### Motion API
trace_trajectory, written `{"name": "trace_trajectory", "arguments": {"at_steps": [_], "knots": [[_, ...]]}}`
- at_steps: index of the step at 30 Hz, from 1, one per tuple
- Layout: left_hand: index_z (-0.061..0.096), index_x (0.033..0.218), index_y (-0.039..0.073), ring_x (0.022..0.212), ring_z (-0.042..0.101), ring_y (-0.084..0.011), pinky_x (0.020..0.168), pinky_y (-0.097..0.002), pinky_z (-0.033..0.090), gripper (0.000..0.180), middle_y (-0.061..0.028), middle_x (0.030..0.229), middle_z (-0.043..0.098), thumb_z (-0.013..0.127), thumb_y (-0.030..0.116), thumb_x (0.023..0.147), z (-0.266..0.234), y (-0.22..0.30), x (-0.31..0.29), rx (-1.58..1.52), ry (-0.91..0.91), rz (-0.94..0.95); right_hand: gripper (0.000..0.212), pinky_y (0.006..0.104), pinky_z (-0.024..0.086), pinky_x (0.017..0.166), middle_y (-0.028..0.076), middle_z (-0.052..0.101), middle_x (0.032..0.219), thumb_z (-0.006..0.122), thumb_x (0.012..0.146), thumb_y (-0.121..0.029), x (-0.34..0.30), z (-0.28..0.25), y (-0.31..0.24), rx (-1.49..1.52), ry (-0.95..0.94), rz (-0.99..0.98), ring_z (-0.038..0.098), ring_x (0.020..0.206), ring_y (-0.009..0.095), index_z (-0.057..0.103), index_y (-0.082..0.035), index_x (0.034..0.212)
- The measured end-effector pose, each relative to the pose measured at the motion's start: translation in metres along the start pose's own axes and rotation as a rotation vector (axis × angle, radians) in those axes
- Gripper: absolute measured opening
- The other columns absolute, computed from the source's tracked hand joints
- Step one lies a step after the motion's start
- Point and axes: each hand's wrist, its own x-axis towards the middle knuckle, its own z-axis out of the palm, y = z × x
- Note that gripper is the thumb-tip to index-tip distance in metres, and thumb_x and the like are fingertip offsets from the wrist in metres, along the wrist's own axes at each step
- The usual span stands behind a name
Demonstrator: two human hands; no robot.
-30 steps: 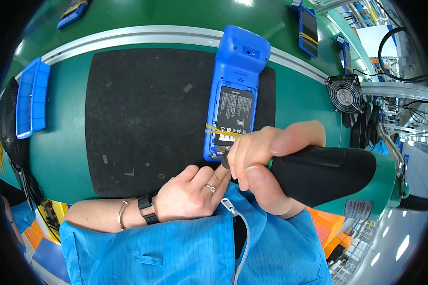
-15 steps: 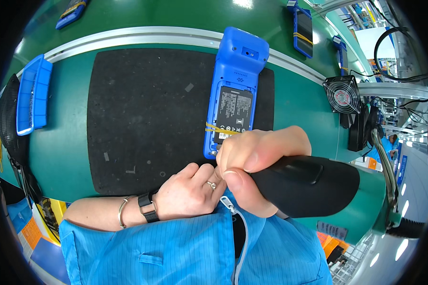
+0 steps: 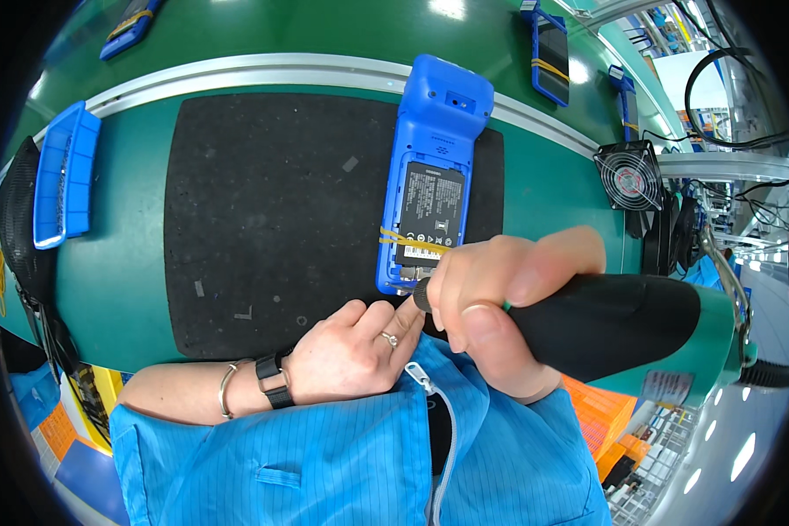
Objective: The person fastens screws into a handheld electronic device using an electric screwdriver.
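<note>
Power tool [image 3: 627, 329] is gripped in the curled right hand [image 3: 510, 298] near blue device [image 3: 438, 127]. Left hand [image 3: 349, 352] is half-curled; any hold cannot be told.

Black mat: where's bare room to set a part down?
Widest patch: the black mat left of the blue device, bare but for small grey marks. Green tabletop is bare between mat and blue tray, and mat and fan. Crowded: the device's lower end, where left hand, right hand and green tool bunch.

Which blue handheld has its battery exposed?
The handheld on the black mat: its battery shows. The other three handhelds lie beyond the silver rail, no battery visible.
</note>
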Motion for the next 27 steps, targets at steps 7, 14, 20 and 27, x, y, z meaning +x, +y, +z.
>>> {"name": "trace_trajectory", "arguments": {"at_steps": [7, 14, 20, 27], "knots": [[0.066, 0.099, 0.001, 0.061, 0.051, -0.0107, 0.049, -0.0237, 0.04, 0.03, -0.0163, 0.119, 0.06, 0.064, 0.007, 0.07, -0.003, -0.003, 0.015, 0.109, 0.004, 0.082, 0.033, 0.0284, 0.037, 0.045, 0.002, 0.044, 0.061, 0.059, 0.083, -0.005, 0.003, -0.028, -0.007, 0.311, 0.447, -0.225, 0.042, 0.045, 0.014, 0.039, -0.008, 0.108], [0.055, 0.12, 0.003, 0.1, 0.055, -0.0249, 0.083, -0.0351, 0.046, 0.054, -0.0116, 0.128, 0.054, 0.074, 0.011, 0.07, -0.006, 0.004, 0.027, -0.022, 0.177, -0.116, 0.035, 0.0267, 0.034, 0.045, 0.002, 0.043, 0.065, 0.054, 0.08, 0.001, -0.031, -0.113, 0.019, 0.5, 0.763, -0.245, 0.038, 0.044, 0.011, 0.041, -0.006, 0.112], [0.033, 0.138, -0.001, 0.133, 0.024, -0.0468, 0.105, -0.0498, 0.03, 0.091, -0.0244, 0.145, 0.026, 0.079, 0.036, 0.068, -0.001, 0.024, 0.051, 0.013, 0.083, -0.385, 0.031, 0.024, 0.032, 0.047, 0.0, 0.041, 0.063, 0.051, 0.08, 0.001, -0.032, -0.119, 0.024, 0.444, 0.943, -0.164, 0.038, 0.048, 0.009, 0.044, -0.006, 0.109], [0.034, 0.141, 0.013, 0.134, 0.022, -0.0469, 0.093, -0.0665, 0.032, 0.084, -0.0207, 0.15, 0.016, 0.072, 0.041, 0.072, 0.03, 0.025, 0.086, 0.287, -0.118, -0.442, 0.03, 0.0261, 0.033, 0.046, 0.002, 0.043, 0.064, 0.052, 0.078, 0.004, -0.033, -0.118, 0.02, 0.559, 0.966, -0.18, 0.041, 0.047, 0.011, 0.044, -0.004, 0.106]]}}
